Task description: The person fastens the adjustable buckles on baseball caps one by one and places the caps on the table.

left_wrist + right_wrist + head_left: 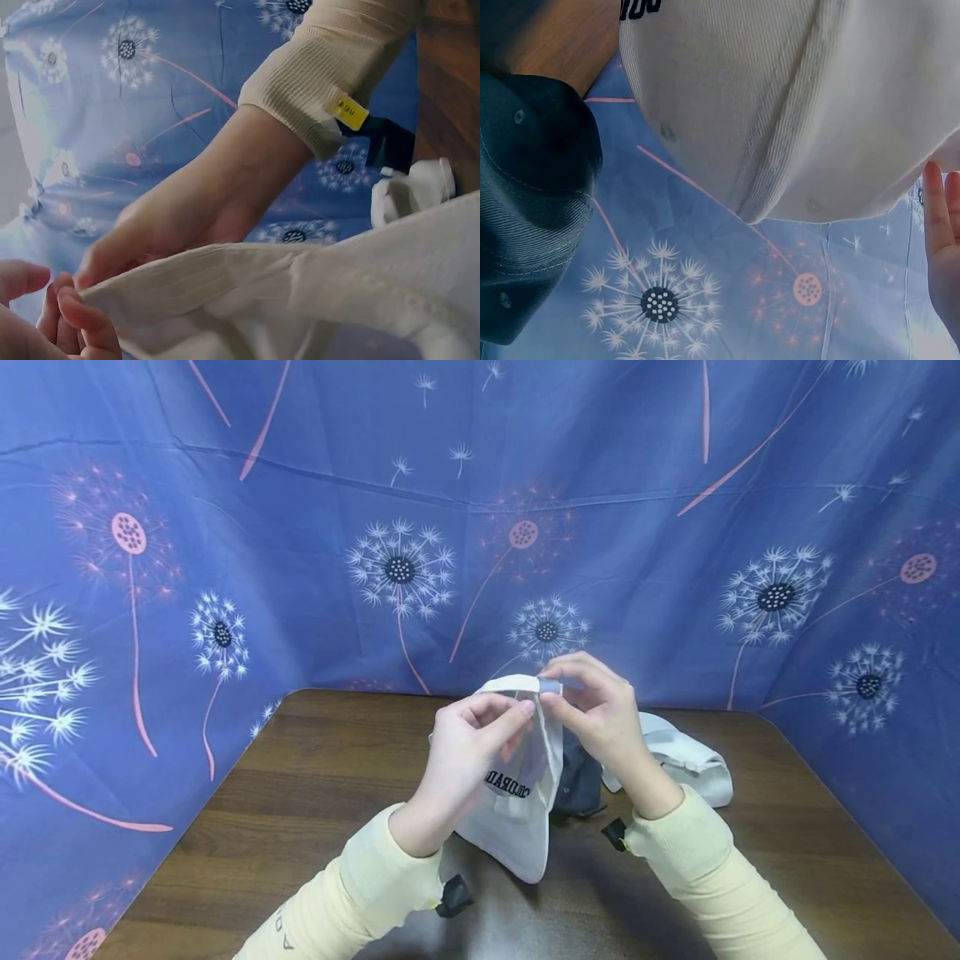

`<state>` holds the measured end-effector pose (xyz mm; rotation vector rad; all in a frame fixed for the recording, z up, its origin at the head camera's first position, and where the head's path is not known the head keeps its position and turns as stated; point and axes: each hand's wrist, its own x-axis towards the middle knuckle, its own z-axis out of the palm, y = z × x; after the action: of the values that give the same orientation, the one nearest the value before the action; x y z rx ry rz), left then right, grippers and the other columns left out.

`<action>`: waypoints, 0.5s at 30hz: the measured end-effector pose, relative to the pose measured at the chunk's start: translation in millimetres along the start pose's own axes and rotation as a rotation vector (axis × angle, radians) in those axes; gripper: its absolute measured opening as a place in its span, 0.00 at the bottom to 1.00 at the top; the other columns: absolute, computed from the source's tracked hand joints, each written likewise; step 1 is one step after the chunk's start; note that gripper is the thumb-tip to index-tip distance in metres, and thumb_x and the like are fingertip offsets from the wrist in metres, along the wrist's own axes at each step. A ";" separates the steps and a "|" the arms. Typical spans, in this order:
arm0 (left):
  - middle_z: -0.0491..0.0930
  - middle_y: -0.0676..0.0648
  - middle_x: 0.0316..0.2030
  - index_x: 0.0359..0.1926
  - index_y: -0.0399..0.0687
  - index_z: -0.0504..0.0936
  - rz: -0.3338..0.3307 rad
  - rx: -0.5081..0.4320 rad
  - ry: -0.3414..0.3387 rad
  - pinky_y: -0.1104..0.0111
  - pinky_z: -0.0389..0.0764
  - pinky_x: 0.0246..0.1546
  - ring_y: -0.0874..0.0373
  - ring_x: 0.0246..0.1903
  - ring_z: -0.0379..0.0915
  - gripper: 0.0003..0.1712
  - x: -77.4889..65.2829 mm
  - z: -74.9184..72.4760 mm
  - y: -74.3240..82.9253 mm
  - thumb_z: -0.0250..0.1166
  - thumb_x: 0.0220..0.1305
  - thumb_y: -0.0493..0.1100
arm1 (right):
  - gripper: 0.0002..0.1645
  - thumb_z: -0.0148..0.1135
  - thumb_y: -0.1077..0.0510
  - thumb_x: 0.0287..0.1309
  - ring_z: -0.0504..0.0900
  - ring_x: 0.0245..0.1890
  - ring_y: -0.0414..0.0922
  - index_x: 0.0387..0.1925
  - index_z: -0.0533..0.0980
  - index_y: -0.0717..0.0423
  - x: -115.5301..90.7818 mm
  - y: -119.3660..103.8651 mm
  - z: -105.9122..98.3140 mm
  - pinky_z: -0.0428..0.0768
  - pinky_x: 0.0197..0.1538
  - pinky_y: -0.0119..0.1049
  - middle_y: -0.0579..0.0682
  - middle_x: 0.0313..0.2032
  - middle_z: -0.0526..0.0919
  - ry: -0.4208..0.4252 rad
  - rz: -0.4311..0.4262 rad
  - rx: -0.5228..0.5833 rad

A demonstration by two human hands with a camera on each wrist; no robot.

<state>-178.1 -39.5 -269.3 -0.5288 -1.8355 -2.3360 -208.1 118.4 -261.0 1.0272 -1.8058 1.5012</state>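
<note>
A white baseball cap (517,827) with dark lettering hangs upright above the table, brim downward, its back edge at the top. My right hand (600,710) pinches the back strap (550,686) between thumb and fingers. Close beside it, my left hand (465,747) holds the same back edge, thumb and forefinger drawn together. The left wrist view shows the left fingertips (71,304) against the end of the cap's rim, where the right hand (172,202) also reaches. The exact hold there is partly hidden. In the right wrist view the cap's crown (727,105) fills the upper part.
Behind the held cap a dark cap (579,781) lies on the brown wooden table (300,802). Another white cap (693,764) rests to its right, partly behind the right forearm. A blue dandelion-print cloth (315,568) surrounds the table's back and sides.
</note>
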 end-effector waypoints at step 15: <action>0.80 0.53 0.33 0.35 0.48 0.82 0.700 0.678 -0.152 0.72 0.71 0.37 0.64 0.35 0.70 0.11 29.3 -31.7 27.0 0.68 0.48 0.44 | 0.11 0.59 0.79 0.41 0.76 0.40 0.42 0.32 0.74 0.75 1.5 3.0 -1.9 0.79 0.39 0.32 0.57 0.34 0.77 0.003 0.029 0.024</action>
<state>-203.3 -73.4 -240.8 -1.0331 -1.9169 -1.1776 -211.5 120.2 -261.0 1.0138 -1.8121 1.5451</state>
